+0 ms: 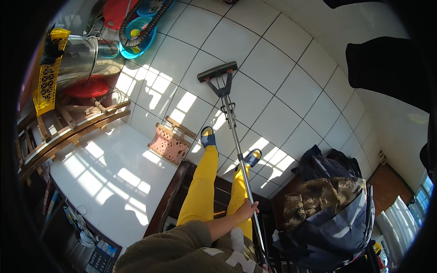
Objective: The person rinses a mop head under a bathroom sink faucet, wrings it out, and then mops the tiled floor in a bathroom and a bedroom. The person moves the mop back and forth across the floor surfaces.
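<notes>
My left hand (247, 210) is wrapped around the steel pole of a sponge mop (233, 128). Only a bit of my right hand (265, 268) shows at the bottom edge, against the upper end of the same pole. The pole slants down and forward between my legs. At its far end the dark mop head (217, 71) rests on the white floor tiles (263, 109), with a black bracket and red fittings behind the sponge. A squeeze lever lies along the lower pole. My feet, in blue slippers (208, 137), are on both sides of the pole.
A small stool with a pink woven seat (168, 146) stands left of my feet, beside a white tabletop (112, 177). Further left are a wooden frame (85, 128), a metal drum (76, 61) and blue basins (136, 37). Piled clothes (327, 211) sit at the right.
</notes>
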`<action>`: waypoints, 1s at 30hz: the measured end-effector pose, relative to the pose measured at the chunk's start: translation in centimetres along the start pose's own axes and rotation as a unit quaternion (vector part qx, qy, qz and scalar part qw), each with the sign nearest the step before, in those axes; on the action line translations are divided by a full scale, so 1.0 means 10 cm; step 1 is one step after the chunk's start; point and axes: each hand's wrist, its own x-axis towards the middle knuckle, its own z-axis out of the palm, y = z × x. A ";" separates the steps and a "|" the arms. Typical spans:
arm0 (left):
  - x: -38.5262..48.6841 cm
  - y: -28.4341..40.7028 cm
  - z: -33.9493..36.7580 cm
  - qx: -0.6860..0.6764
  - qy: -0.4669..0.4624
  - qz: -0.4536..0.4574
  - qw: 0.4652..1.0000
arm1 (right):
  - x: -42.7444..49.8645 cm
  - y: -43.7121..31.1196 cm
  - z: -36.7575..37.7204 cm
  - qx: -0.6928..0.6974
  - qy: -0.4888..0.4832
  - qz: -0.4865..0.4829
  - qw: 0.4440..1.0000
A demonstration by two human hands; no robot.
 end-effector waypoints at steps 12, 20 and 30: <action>1.23 2.95 -2.69 -0.050 0.261 0.216 0.939 | 1.30 -3.80 0.77 -0.133 0.060 -0.298 0.943; 1.32 1.96 -1.64 0.036 0.157 0.208 0.965 | 1.14 -2.50 0.75 0.021 0.080 -0.178 0.981; -0.06 0.01 0.36 0.191 -0.057 0.012 0.980 | -0.62 -0.14 0.08 -0.259 0.085 0.186 0.944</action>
